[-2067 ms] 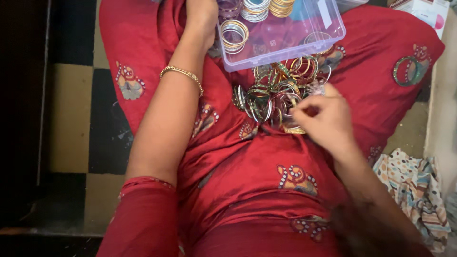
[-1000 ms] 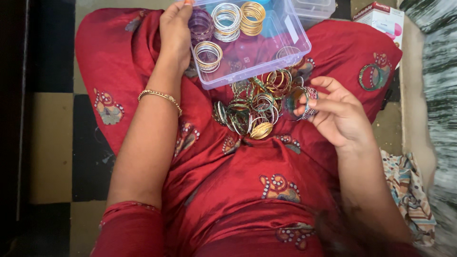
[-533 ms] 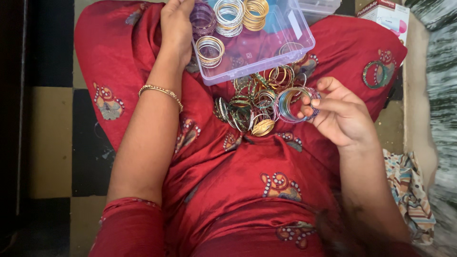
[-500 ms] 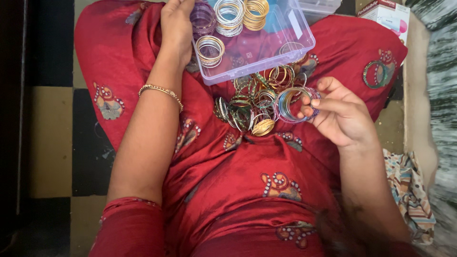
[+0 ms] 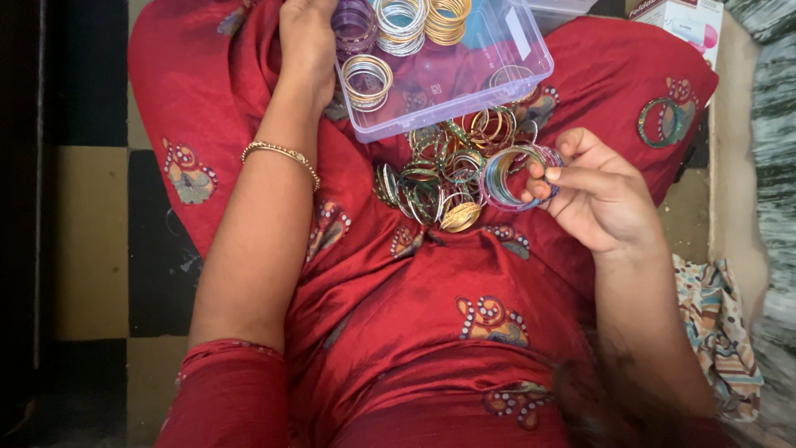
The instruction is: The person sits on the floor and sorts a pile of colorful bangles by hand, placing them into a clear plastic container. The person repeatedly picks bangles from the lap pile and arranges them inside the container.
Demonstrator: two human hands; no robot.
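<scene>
A stack of bangles point(image 5: 516, 176), bluish and pink with glitter edges, sits in the right hand point(image 5: 604, 199), whose fingers point(image 5: 554, 174) are clamped on its right rim; thumb and forefinger pinch it just above the lap. Just left of it, touching or nearly so, lies a loose heap of bangles point(image 5: 438, 176) in green, gold and red on the red embroidered cloth point(image 5: 431, 315) covering the lap. Beyond the heap, at the far side, a clear plastic box point(image 5: 464, 79) rests tilted on the cloth; inside it are a purple set point(image 5: 355, 23), a silver set point(image 5: 400, 15), a gold set point(image 5: 448, 17) and a pale gold set point(image 5: 367, 80) nearer the front left corner. The left hand point(image 5: 308, 41) grips the box's left edge, fingers closed over the rim, though their tips are hidden. A thin gold bracelet point(image 5: 280, 154) circles the left wrist. A single green bangle point(image 5: 662, 123) lies apart on the cloth at far right. A patterned rag point(image 5: 715, 323) lies on the floor at right, and a white and pink carton point(image 5: 681, 23) stands at the far right corner.
</scene>
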